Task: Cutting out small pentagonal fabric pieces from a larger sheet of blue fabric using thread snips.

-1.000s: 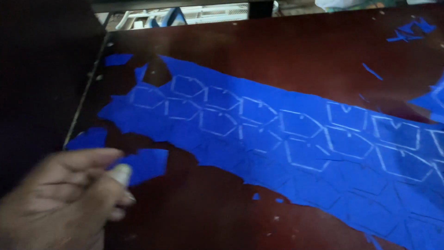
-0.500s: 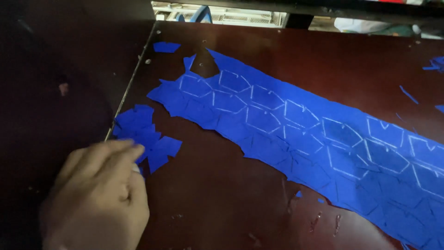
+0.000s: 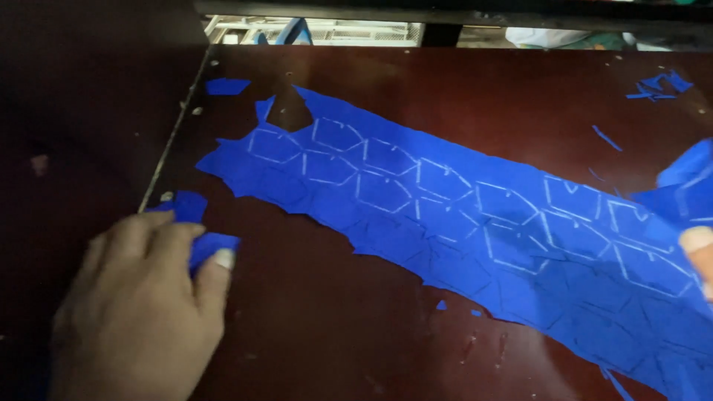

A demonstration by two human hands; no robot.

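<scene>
My left hand [image 3: 137,312] on blue scraps, near edge of the tabletop [image 3: 319,327]

It lies palm-down, fingers curled, thumb and fingertips pinching small blue offcuts [image 3: 212,245] — half a second ago a wider clump showed beside it. My right hand [image 3: 700,256] barely shows at the frame edge; I cannot tell its grip. Beyond, the long blue sheet [image 3: 460,215] with chalked hexagons lies diagonally, unmoved — loose scraps [image 3: 657,83] in the far corner.

Dark reddish-brown wooden table [image 3: 386,349], scuffed; bright gap beyond its far edge

Small blue cut pieces [image 3: 194,223], flat near the desk's left edge; long blue sheet [image 3: 445,215] with chalked hexagons lies diagonally across the desk.
</scene>
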